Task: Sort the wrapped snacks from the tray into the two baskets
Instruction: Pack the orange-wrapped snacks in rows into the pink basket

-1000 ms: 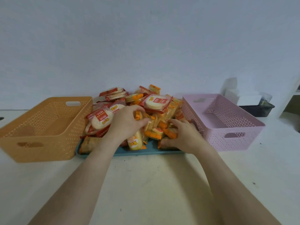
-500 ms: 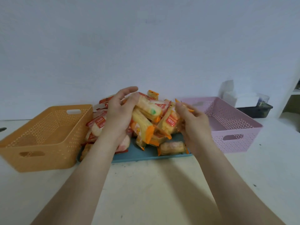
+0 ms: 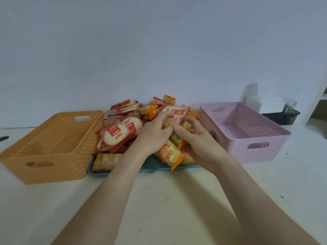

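A blue tray [image 3: 152, 169] holds a heap of wrapped snacks: round white crackers in red wrappers [image 3: 115, 135] on the left, yellow sticks in orange wrappers [image 3: 169, 154] on the right. My left hand [image 3: 154, 135] and my right hand [image 3: 200, 140] meet over the middle of the heap. Each has its fingers curled round orange-wrapped sticks, just below a red-wrapped cracker pack [image 3: 175, 110]. The snacks under my palms are hidden. The orange basket [image 3: 53, 152] stands left of the tray, the pink basket [image 3: 251, 138] right of it, with nothing visible inside either.
A brown roll-shaped snack [image 3: 106, 161] lies at the tray's front left corner. A black bin [image 3: 283, 117] and a white box [image 3: 265, 105] sit behind the pink basket. A dark object [image 3: 3, 138] pokes in at the left edge. The wall stands close behind.
Both hands, which had lifted a bunch of orange-wrapped sticks off the heap, have come down and closer together on the pile.
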### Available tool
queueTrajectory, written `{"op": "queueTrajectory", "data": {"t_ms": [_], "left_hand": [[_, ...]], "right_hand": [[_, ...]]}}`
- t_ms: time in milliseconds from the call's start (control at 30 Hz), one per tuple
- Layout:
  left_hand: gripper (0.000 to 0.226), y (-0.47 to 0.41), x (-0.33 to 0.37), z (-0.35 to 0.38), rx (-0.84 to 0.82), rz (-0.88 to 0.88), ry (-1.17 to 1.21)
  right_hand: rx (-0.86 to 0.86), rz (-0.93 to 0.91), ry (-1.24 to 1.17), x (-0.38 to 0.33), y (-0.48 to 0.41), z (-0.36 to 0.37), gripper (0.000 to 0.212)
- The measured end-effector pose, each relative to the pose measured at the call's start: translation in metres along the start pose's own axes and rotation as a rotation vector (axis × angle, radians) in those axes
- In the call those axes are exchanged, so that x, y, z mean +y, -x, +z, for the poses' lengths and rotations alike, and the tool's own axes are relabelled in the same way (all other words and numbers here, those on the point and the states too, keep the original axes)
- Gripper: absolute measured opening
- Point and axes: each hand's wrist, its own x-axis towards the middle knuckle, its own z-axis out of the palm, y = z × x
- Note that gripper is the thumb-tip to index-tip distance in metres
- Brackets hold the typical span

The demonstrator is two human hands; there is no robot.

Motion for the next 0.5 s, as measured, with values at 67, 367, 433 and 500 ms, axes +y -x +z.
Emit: {"op": "queueTrajectory", "data": {"t_ms": [67, 367, 433, 500], "left_hand": [[0.041, 0.002, -0.002, -0.002, 0.011, -0.009, 0.002], [0.061, -0.001, -0.02, -0.037, 0.072, -0.242, -0.226], [0.074, -0.001, -0.026, -0.032, -0.067, -0.307, -0.197], [0.082, -0.001, -0.028, -0.022, -0.172, -0.301, -0.155]], "right_hand": [[0.041, -0.031, -0.048, -0.001, 0.0, 0.002, 0.062], [0.014, 0.031, 1.257, -0.008, -0.001, -0.029, 0.071], [-0.092, 0.111, 1.46, 0.004, -0.005, -0.03, 0.09], [-0.157, 0.126, 1.473, 0.011, -0.009, -0.028, 0.104]]}}
